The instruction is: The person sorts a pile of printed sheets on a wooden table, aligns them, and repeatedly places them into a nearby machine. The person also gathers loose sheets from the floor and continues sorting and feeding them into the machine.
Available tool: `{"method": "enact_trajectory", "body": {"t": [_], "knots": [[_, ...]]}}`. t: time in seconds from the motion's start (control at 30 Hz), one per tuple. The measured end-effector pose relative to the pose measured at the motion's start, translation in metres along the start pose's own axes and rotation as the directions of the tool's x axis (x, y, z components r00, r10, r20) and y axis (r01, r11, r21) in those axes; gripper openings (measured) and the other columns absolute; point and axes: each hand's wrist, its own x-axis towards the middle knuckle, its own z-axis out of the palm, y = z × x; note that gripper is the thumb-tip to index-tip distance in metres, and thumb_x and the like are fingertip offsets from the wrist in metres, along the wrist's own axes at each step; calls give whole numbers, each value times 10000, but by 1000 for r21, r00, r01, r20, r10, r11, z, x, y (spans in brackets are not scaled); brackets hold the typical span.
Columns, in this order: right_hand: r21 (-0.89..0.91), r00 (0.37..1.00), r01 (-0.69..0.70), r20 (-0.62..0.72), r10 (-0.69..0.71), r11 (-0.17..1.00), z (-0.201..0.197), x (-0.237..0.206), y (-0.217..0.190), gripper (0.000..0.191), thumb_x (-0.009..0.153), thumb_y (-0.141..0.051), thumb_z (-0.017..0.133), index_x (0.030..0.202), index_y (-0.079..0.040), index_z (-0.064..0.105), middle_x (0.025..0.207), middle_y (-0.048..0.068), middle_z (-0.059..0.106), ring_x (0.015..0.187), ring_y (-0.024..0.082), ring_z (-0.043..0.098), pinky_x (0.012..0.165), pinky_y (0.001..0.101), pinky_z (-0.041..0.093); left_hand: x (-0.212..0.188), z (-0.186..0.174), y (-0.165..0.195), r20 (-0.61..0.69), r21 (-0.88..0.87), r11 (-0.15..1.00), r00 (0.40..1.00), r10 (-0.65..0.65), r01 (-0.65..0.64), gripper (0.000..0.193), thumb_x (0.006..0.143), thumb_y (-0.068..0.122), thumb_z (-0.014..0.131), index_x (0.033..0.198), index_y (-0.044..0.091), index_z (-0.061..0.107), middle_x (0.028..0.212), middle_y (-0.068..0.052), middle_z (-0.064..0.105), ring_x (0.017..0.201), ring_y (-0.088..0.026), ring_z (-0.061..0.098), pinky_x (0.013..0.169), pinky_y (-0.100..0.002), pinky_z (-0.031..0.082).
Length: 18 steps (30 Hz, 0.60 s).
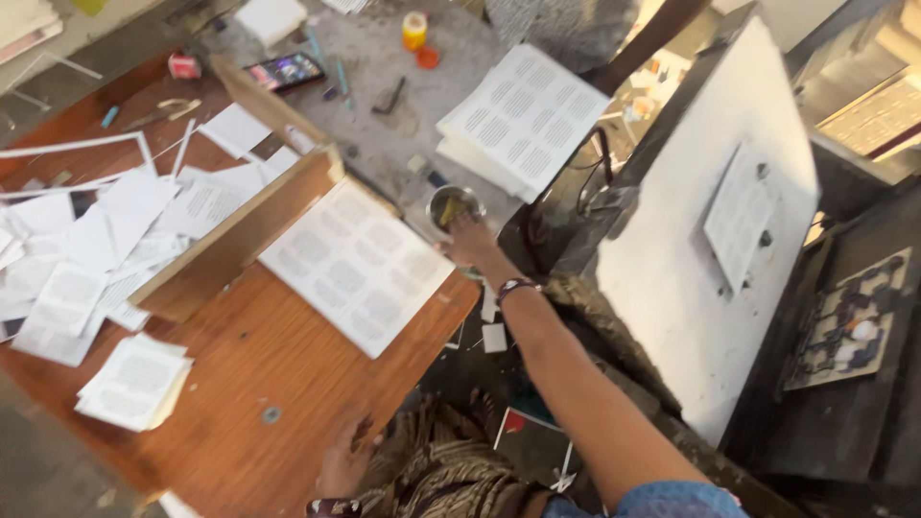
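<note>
Head view, looking down over a wooden table [259, 364] strewn with printed paper. The right hand [470, 235] reaches far out past the table's right edge to a small round metal cup [453, 204], its fingers bent together over the cup's near rim and touching it; whether they grip the rim or only rest on it I cannot tell. The cup stands just beyond the table's far right corner, on the grey surface [384, 144], and holds something yellowish; what it is cannot be made out. A dark band [514, 286] circles the right wrist.

The left hand [345, 460] lies near the bottom of the view, flat on the near edge of the table, fingers loosely spread, holding nothing.

Just left of the cup, a large printed sheet [360, 264] with blocks of text lies on the table, its right corner near the right hand. Along its left side runs a slanted wooden board [240, 235]. Left of the board lie many loose sheets and cuttings [106, 249], and a small stack of printed sheets [134, 382] sits near the table's near left edge.

Farther off, a stack of printed sheets [523, 120] lies to the right of the cup. On the far grey surface stands a small yellow jar [414, 30] with its orange lid [428, 58] beside it, and a phone [285, 71] with a lit screen lies to their left. On the right rises a tilted white panel [691, 249] of a dark machine, with a printed sheet [739, 216] on it.
</note>
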Motion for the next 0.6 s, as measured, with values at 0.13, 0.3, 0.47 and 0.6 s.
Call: {"method": "enact_trajectory", "body": {"t": [0.13,0.3,0.47,0.6], "knots": [[105,998,30,-60,-24,994,-13,-7,4,697,1023,-616,322,1440,-96,523,1577,166,384,1493,299,301,1215,513,237,5,31,20,15,-246,956,986,167,-159,545,863,101,727,1380,21,574,1313,-156,685,1203,-227,679,980,-378,566],[404,608,522,-794,5,751,-1,-59,-44,287,1025,-243,499,1105,-72,715,1125,141,731,1075,349,669,934,442,531,28,27,74,-147,-496,862,988,36,-105,492,993,242,613,1410,-12,553,1377,-178,631,1247,-243,610,1043,-409,506],[509,787,612,-473,-397,605,34,-191,-146,226,940,-170,538,1050,-113,727,1126,105,755,1095,320,684,925,464,520,78,14,121,-76,-917,394,997,-21,-62,559,1077,421,359,1508,75,436,1524,-118,510,1419,-253,463,1185,-475,347],[664,816,578,-464,-344,475,35,-259,-189,651,978,-404,569,1387,99,510,1413,290,543,1331,441,517,1108,480,424,116,1,137,42,-985,172,974,223,4,584,1102,445,297,1525,57,409,1571,-137,445,1477,-285,390,1239,-526,299]]}}
